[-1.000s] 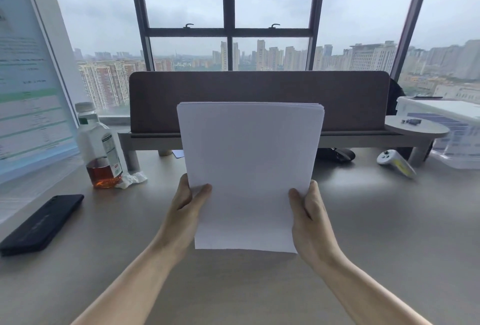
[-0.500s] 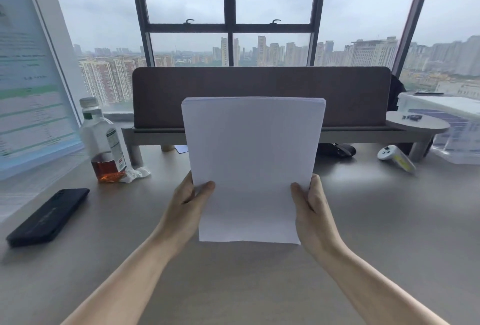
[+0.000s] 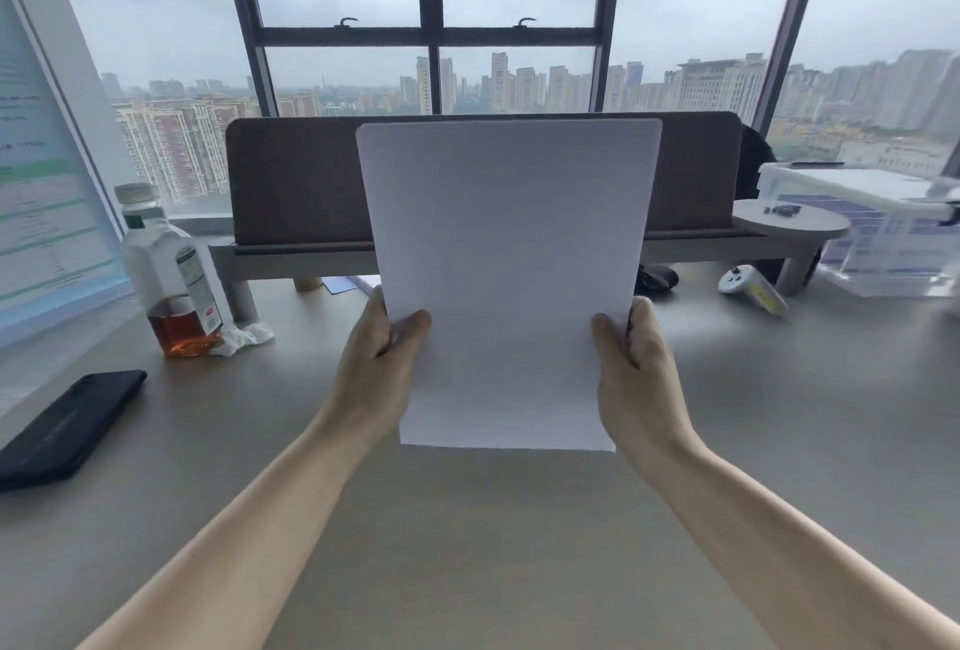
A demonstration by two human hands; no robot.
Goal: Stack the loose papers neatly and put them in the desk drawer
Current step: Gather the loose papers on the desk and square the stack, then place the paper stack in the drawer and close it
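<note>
A stack of white papers (image 3: 509, 264) stands upright over the middle of the grey desk (image 3: 467, 519), its bottom edge close to the desktop. My left hand (image 3: 376, 363) grips its left edge with the thumb on the front. My right hand (image 3: 636, 368) holds the right edge the same way. The top edges of the sheets look even. No desk drawer is in view.
A bottle with amber liquid (image 3: 171, 275) and a crumpled wrapper stand at the left, with a black phone (image 3: 67, 428) nearer me. A monitor (image 3: 41, 171) is at far left. A brown divider on a shelf (image 3: 301, 181) runs behind; a white controller (image 3: 753, 285) and clear box (image 3: 893, 228) lie right.
The stack has risen a little and its sheets look more squared at the top. Both hands keep the same grip on its sides.
</note>
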